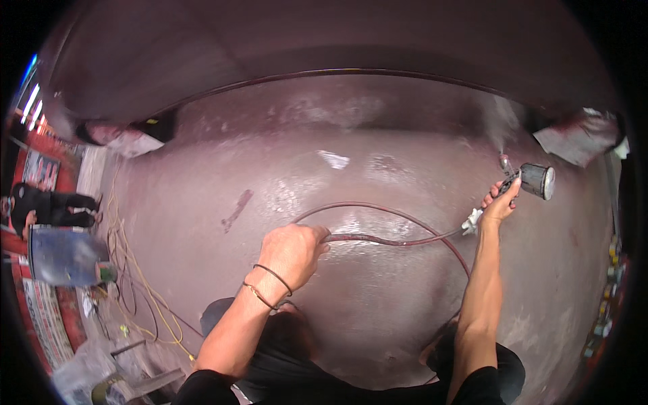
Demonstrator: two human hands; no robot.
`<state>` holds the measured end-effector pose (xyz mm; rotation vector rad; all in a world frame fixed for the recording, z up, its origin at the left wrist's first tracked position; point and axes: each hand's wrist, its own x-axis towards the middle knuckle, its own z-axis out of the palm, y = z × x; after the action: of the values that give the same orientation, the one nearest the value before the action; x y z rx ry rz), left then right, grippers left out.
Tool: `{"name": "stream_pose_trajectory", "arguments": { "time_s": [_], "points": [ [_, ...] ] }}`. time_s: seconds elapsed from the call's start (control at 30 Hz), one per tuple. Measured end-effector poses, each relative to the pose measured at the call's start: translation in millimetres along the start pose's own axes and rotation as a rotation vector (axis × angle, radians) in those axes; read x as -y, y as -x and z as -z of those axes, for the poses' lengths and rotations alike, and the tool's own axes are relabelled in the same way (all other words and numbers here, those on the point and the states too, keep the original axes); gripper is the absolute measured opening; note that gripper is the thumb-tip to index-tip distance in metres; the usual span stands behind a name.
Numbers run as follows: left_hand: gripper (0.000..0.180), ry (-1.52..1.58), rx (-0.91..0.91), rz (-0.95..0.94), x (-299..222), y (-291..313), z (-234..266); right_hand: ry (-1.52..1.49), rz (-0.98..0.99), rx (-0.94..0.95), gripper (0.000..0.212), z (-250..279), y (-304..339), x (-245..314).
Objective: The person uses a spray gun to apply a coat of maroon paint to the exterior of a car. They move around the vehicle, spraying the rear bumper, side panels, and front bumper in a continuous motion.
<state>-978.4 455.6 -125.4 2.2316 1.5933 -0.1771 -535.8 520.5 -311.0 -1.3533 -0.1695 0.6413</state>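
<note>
At the right of the frame, the right grip (499,206) is wrapped around a spray gun (505,165) with a dark cup (534,181), pale mist (500,121) fanning from its nozzle toward the upper right. Left of centre, the left grip (290,248) clasps a reddish hose (368,238) that runs rightward to the gun and loops across the middle. Farther out, a large dark panel (351,40) spans the top above the floor (378,297), and a person in black (54,204) shows at far left.

Vehicle paint workshop, spray gun (538,181), air hose (398,242), dark vehicle body (337,37), pale wheel coverings (582,138), stained floor (182,196)
</note>
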Motion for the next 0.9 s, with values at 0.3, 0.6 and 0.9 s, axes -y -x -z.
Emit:
{"name": "stream_pose_trajectory", "arguments": {
  "time_s": [0.3, 0.6, 0.9],
  "points": [
    [0.022, 0.067, -0.464, 0.436, 202.9, 70.4, 27.8, 0.119, -0.067, 0.339, 0.057, -213.4, 231.8, -121.1],
    [0.017, 0.136, -0.564, 0.677, 257.9, 103.3, 29.6, 0.177, 0.113, 0.960, 0.050, -333.6, 417.1, -177.8],
    [0.018, 0.131, -0.555, 0.368, 165.1, 43.0, 34.6, 0.059, -0.039, 0.597, 0.054, -267.3, 287.7, -146.4]
  ]
}}
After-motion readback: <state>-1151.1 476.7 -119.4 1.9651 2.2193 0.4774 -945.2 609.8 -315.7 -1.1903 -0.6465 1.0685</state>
